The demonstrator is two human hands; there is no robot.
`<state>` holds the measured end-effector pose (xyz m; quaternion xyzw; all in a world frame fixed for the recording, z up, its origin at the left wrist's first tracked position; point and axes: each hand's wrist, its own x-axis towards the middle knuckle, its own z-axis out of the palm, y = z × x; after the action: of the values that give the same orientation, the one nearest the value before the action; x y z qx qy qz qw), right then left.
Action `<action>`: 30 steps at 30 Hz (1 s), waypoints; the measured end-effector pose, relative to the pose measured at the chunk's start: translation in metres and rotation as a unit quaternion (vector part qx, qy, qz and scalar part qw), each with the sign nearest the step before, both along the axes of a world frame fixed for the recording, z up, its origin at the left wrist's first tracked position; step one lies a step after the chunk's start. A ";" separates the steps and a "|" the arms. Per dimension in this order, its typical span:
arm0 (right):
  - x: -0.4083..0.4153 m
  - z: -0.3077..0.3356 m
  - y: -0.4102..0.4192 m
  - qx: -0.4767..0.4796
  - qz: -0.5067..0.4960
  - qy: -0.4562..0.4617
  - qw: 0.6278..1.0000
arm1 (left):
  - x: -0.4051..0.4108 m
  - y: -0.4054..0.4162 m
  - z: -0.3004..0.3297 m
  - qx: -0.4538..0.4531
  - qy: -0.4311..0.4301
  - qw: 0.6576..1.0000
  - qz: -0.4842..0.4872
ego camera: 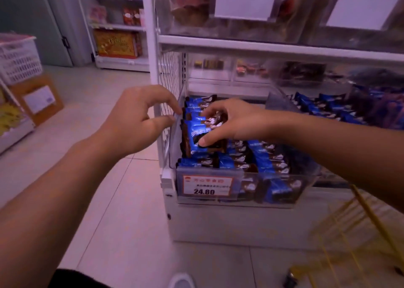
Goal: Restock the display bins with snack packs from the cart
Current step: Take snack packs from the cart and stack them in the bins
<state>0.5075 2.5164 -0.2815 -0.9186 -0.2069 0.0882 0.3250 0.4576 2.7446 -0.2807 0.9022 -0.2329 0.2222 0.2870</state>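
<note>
Two hands: right hand [231, 121] grips one snack pack [202, 138].

I have only one view, the camera worn on the person's head. It looks forward and steeply down, close over a clear display bin [247, 191] on the lowest shelf of a white rack [153, 69]. Both forearms reach in from the bottom edge. The wide lens bends the rack's lines and takes in the tiled floor [109, 200] at left.
</note>
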 end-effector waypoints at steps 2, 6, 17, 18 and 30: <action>0.010 -0.009 0.007 -0.021 0.012 -0.019 1.000 | 0.003 -0.002 0.000 0.009 -0.007 1.000 -0.007; 0.012 -0.022 0.013 -0.177 0.099 -0.196 0.959 | 0.008 -0.006 0.000 0.027 -0.021 0.999 -0.026; 0.018 -0.024 0.023 -0.375 0.112 -0.224 0.893 | 0.011 -0.017 0.003 0.003 0.024 0.998 -0.052; 0.019 -0.023 0.024 -0.381 0.116 -0.226 0.889 | 0.010 -0.018 0.003 0.006 0.031 0.998 -0.049; 0.051 -0.025 0.045 -0.315 0.016 -0.097 0.944 | 0.006 -0.019 0.006 0.127 0.068 0.988 -0.056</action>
<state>0.5583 2.5613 -0.3067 -0.9748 -0.2136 0.0640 -0.0038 0.4640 2.7255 -0.2749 0.9298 -0.2900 0.1126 0.1968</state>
